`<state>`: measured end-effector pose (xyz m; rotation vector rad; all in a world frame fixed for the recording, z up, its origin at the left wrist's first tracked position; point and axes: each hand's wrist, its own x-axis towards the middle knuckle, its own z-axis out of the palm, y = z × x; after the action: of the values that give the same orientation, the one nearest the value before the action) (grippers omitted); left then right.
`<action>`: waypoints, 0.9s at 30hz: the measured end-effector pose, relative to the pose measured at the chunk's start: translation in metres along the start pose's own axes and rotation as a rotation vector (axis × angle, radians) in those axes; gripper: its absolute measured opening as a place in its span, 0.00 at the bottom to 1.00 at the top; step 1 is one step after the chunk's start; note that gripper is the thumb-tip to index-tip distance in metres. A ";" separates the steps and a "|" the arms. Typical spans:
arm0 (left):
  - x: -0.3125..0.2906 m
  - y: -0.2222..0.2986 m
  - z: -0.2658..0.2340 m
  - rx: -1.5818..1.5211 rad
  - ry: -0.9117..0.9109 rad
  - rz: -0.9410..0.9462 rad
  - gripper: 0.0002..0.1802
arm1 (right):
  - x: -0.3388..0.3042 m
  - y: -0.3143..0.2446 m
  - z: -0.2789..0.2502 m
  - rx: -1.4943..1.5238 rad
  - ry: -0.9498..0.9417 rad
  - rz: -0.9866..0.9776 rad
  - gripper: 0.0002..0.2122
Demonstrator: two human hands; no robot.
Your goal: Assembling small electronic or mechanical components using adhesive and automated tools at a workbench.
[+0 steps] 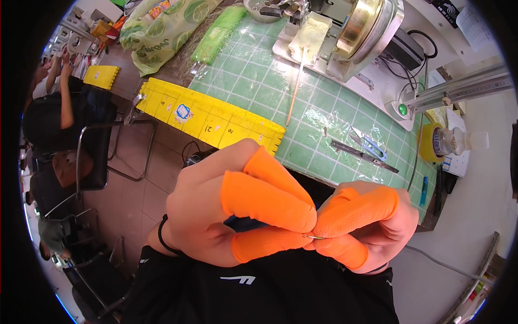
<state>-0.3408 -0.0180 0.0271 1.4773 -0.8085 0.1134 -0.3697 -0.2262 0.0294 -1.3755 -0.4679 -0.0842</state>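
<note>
A tiny, thin, shiny piece (314, 236) is pinched where my two hands meet; most of it is hidden by the fingertips, so I cannot tell its kind. My left hand (232, 208) wears orange rubber finger covers and is closed in a pinch on one side of it. From the other side, my right hand (367, 224), with the same finger covers, grips it too. Both hands are held in front of my black shirt, just off the table's near edge. Beyond them lie snips with blue handles (372, 147) and dark tweezers (362, 156).
A yellow notched board (208, 116) juts over the left edge of the green tiled tabletop (307, 154). At the back stands a machine with a brass wheel (362, 29), near a thin wooden stick (295, 97). A plastic bottle (456, 141) is at right. Chairs (116, 148) and people are at left.
</note>
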 end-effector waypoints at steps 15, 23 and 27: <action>0.000 0.001 -0.001 -0.138 -0.026 -0.069 0.16 | 0.003 0.003 -0.001 0.075 -0.011 -0.017 0.13; -0.012 0.006 -0.002 -0.192 0.044 -0.286 0.17 | 0.007 0.014 0.006 -0.572 0.063 -0.513 0.17; -0.027 0.009 -0.012 -0.239 0.085 -0.426 0.15 | 0.009 0.020 0.006 -0.683 -0.046 -0.595 0.18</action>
<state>-0.3605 0.0053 0.0209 1.3752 -0.4095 -0.2329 -0.3568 -0.2144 0.0147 -1.8581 -0.9326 -0.7569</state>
